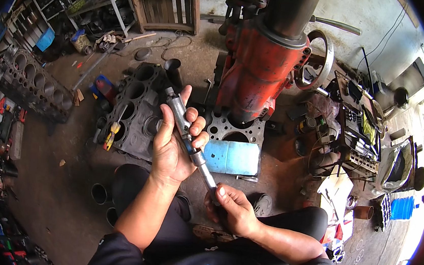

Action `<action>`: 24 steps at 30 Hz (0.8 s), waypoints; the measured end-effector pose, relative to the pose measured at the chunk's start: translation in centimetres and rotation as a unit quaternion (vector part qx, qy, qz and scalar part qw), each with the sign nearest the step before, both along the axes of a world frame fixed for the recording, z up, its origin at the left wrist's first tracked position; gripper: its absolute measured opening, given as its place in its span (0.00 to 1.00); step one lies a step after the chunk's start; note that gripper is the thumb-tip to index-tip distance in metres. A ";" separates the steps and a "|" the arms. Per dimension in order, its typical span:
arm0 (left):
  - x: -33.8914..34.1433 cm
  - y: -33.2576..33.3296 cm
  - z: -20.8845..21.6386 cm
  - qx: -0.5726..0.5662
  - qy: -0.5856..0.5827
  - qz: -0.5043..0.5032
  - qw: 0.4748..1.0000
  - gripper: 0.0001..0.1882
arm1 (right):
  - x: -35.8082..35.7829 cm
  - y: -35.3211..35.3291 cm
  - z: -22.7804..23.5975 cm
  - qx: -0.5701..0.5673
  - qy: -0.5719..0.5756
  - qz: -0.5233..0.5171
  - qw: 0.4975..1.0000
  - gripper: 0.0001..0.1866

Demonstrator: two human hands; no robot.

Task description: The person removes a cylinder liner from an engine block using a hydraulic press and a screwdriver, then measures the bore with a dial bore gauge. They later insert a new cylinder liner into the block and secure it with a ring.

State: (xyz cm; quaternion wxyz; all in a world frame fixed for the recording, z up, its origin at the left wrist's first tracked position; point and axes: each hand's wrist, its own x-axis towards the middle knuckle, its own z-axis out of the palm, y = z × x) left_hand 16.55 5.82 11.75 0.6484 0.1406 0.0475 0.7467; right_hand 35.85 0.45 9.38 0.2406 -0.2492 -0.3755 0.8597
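Fingers of my left hand (171, 160) curl round the upper part of a slim, silvery metal cylindrical tool (198, 159), my thumb along one side and my index finger pointing up past it. My right hand (235, 212) is closed round its lower end, so the tool slants between my hands in front of my lap, from upper left to lower right. Past it, a light blue rectangular flat pad (232, 158) lies on a grey metal engine block (216, 131), below a big red cast-metal machine (259, 68) with a thick steel column. To my left, a yellow-and-red-handled screwdriver (111, 135) rests against a dark grey engine block with round bores (144, 106).
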 end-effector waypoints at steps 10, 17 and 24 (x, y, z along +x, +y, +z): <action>-0.3 -0.1 0.0 0.001 0.020 0.008 1.000 0.35 | 0.2 -0.3 0.0 0.113 -0.085 -0.012 0.990 0.19; -0.3 -0.1 -0.1 0.010 0.001 0.004 1.000 0.34 | 0.3 -0.4 0.0 0.116 -0.071 -0.015 0.991 0.19; -0.3 -0.1 0.0 0.017 0.001 0.000 1.000 0.34 | 0.2 -0.5 -0.1 0.115 -0.058 -0.013 0.992 0.19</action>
